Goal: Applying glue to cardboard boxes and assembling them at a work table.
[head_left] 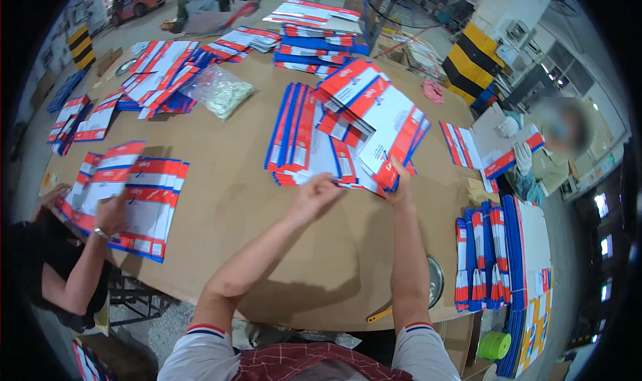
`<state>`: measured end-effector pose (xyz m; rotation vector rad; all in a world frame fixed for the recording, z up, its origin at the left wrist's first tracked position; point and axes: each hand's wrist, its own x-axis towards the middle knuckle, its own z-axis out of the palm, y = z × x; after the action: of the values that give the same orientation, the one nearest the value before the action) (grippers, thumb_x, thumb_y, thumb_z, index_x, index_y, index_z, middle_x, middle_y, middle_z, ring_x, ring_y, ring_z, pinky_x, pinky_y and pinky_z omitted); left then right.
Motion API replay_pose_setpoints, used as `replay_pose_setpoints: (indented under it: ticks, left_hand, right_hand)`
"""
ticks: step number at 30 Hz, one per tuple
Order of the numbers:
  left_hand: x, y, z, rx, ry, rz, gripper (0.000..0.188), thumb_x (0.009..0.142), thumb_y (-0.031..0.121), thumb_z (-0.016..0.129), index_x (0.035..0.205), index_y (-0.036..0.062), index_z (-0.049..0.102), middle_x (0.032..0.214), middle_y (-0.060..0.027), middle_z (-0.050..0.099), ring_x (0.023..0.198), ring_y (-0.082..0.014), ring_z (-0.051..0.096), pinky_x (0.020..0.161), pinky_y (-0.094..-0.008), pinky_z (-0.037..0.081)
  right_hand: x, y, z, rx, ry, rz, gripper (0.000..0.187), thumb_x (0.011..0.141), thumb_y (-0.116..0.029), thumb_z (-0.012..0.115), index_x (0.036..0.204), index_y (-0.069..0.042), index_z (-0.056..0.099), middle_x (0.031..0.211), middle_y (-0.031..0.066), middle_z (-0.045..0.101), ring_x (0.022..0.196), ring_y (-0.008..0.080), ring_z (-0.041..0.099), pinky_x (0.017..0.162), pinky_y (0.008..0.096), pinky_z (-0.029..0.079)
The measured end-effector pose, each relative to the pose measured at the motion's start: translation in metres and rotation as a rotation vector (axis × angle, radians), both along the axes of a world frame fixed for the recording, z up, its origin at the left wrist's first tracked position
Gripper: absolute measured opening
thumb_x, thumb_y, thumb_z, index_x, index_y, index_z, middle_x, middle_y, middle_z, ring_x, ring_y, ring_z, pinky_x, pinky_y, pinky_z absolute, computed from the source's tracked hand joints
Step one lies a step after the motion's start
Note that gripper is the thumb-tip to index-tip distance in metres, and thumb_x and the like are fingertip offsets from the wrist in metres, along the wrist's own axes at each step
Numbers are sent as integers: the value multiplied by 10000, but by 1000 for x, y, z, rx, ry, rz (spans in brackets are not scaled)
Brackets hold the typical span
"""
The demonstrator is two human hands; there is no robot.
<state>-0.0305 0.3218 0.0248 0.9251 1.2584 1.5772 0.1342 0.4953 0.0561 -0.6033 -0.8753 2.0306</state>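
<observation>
My right hand (400,185) grips the lower edge of a red, white and blue printed cardboard sheet (394,130), tilted above the pile. Beneath and left of it lie stacked, overlapping folded cardboard pieces (294,130) in the same colours. My left hand (317,196) is at the front edge of this pile, its fingers curled together. Whether something small is pinched there is too unclear to tell. Both forearms reach in over the brown tabletop (281,247).
At left, a co-worker's hands (110,214) handle similar sheets; another gloved person (523,157) works at right. A clear plastic bag (224,92) lies beyond the pile. Bundled cardboard (481,257) stands at the right edge, near a round metal-rimmed object (435,280) and a yellow-handled tool (380,315).
</observation>
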Motion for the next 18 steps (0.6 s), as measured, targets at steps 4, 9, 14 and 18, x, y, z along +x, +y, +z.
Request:
replay_pose_setpoints:
  ticks: [4,9,14,18]
  left_hand:
    - [44,0,16,85,-492,9,607,777,182,682,1260,-10,369,1027,-45,521,986,-135,523,839,-281,435]
    - [30,-26,26,177,-579,316,427,777,193,663,1121,-11,514,1057,-87,589,950,-153,566,839,-295,445]
    - [-17,-106,16,101,-482,266,325,786,93,621,1072,-47,552,995,-126,619,885,-172,600,786,-303,490]
    - [-49,-183,32,-108,-552,180,415,772,75,635,1136,-57,487,1072,-150,587,890,-194,607,790,-319,503]
  right_hand:
    - [-39,-50,-18,140,-14,-130,435,803,-142,604,1184,-15,438,1094,101,550,982,220,563,823,354,481]
    - [-78,-150,-23,49,62,-171,496,823,-125,585,1257,-29,365,1173,97,487,1071,204,497,881,336,435]
    - [-76,-209,-31,-179,214,143,510,851,-280,576,1267,-59,380,1254,88,457,1108,222,480,937,397,393]
    - [-47,-174,-60,-306,261,28,516,828,-276,604,1255,-66,405,1242,89,485,1129,242,464,987,434,351]
